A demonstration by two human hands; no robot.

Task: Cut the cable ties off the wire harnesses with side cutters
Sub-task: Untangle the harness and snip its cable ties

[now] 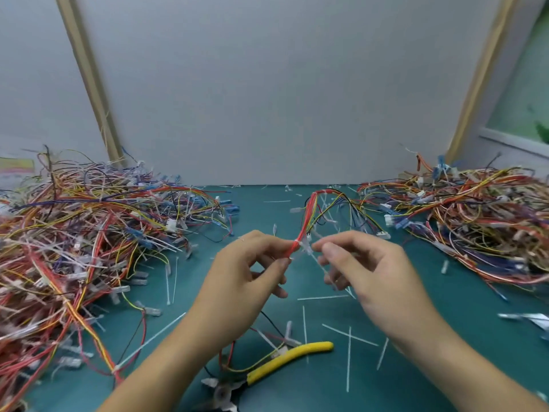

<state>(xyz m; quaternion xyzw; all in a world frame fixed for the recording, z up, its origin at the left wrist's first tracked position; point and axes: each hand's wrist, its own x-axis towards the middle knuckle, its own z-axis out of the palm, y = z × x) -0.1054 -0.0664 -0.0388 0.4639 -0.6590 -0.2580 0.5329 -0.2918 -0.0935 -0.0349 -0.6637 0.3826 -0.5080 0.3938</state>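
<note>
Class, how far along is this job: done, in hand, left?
Done: loose white cable-tie strips litter the green mat. In hand: the left hand pinches a red wire harness, the right hand its white tie; the yellow-handled side cutters lie idle. Left: ties show in the multicoloured harness pile on the left.

matt green table mat (416,367), glossy yellow cutter grips (292,356) (likely plastic), translucent plastic ties (348,356).

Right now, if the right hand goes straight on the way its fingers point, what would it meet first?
Likely the white cable tie on the red wire harness that the left hand pinches; the right hand points left at it. Whether they already touch is unclear.
</note>
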